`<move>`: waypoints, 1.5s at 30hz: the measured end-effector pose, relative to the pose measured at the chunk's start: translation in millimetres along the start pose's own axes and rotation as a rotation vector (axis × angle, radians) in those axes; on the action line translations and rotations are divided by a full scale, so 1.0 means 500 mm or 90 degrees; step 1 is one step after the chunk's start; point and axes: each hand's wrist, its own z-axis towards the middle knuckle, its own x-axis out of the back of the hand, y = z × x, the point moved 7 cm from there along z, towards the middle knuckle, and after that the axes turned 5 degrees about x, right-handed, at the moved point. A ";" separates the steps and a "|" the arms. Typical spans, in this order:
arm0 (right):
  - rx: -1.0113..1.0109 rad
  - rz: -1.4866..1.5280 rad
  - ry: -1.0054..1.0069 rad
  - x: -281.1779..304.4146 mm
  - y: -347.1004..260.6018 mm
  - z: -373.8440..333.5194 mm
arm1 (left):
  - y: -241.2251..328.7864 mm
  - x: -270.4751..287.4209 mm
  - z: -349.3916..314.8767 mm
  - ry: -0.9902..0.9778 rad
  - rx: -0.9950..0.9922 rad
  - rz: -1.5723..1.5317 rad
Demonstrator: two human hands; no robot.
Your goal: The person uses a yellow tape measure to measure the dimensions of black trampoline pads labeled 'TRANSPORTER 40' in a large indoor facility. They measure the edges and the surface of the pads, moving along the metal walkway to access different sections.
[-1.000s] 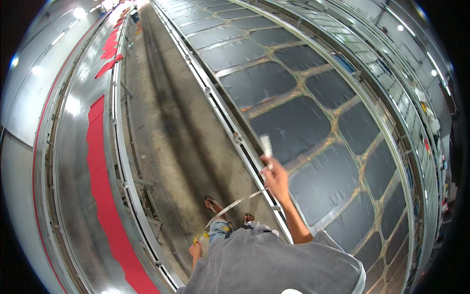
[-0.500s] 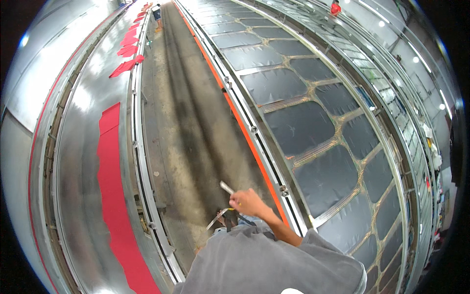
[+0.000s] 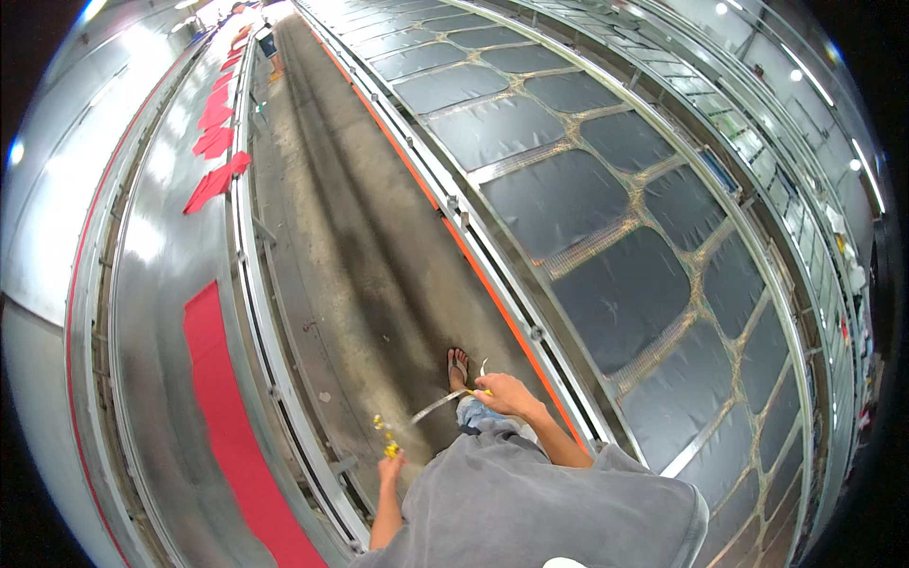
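My right hand [image 3: 508, 394] is closed on a thin pale strip [image 3: 438, 407] that runs down and left from it, above my sandalled foot [image 3: 458, 366] on the concrete aisle. My left hand [image 3: 390, 465] hangs low near the left table's rail, closed on a small yellow object [image 3: 385, 440]; what it is I cannot tell. My grey shirt [image 3: 530, 511] fills the lower edge.
A long table of dark printed fabric panels [image 3: 606, 293] runs along my right behind an orange-edged rail [image 3: 492, 284]. A shiny metal table [image 3: 151, 312] with red cloth pieces [image 3: 222, 398] runs along my left. A person [image 3: 268, 43] stands far up the aisle.
My right hand came down from the fabric table's edge to in front of my body over the aisle. My left hand with the yellow object has come into view. The view moved along the aisle.
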 end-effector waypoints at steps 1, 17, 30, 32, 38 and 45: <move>-0.008 -0.020 -0.047 -0.001 0.022 0.044 | 0.013 -0.018 0.009 -0.007 0.017 0.106; 0.173 -0.093 0.068 0.411 -0.104 0.743 | 0.558 0.009 0.450 -0.024 0.110 -0.004; -0.083 0.018 0.022 0.383 -0.080 1.029 | 1.013 0.172 0.927 -0.126 0.048 0.141; -0.076 0.035 0.112 0.419 -0.118 1.098 | 1.054 0.250 1.006 -0.114 0.025 0.164; -0.159 0.103 0.216 0.408 -0.101 1.210 | 1.143 0.337 1.129 -0.093 0.019 0.021; -0.179 0.077 0.086 0.373 -0.080 1.346 | 1.089 0.330 1.149 -0.185 0.048 0.494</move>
